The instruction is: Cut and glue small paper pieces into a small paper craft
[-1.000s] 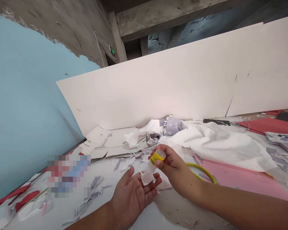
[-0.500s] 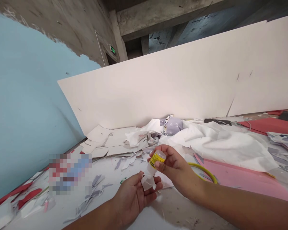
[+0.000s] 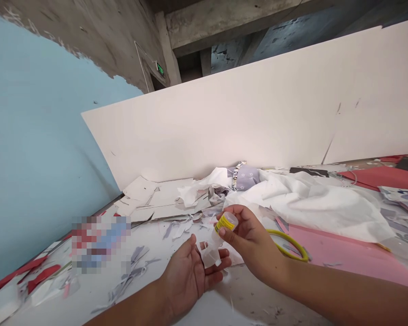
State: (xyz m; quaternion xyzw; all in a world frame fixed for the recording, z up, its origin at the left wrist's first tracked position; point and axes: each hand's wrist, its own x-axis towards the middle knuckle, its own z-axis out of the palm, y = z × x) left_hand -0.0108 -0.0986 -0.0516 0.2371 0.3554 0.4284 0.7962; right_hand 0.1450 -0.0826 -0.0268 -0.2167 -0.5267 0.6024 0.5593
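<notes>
Tilted in my right hand (image 3: 245, 235) is a small translucent bottle (image 3: 225, 224) with a yellow label; its rounded base points up and its lower end slants down toward my other palm. Thumb and fingers pinch it around the label. My left hand (image 3: 188, 280) is palm up and cradles a translucent white plastic piece (image 3: 211, 256) with small tabs on its curled fingers, the thumb raised apart. The bottle's lower end meets this piece; whether they are joined I cannot tell.
Crumpled white cloth (image 3: 313, 203) and a lavender patterned bundle (image 3: 247, 178) lie ahead. A yellow ring (image 3: 292, 242) rests on pink sheet (image 3: 347, 253) at right. Cardboard (image 3: 170, 199), grey scraps (image 3: 132, 271) and red pieces (image 3: 42, 277) lie left. A white panel (image 3: 241, 127) stands behind.
The bottle has shifted slightly right with my right hand. My left thumb has lifted away from the plastic piece and moved a little left.
</notes>
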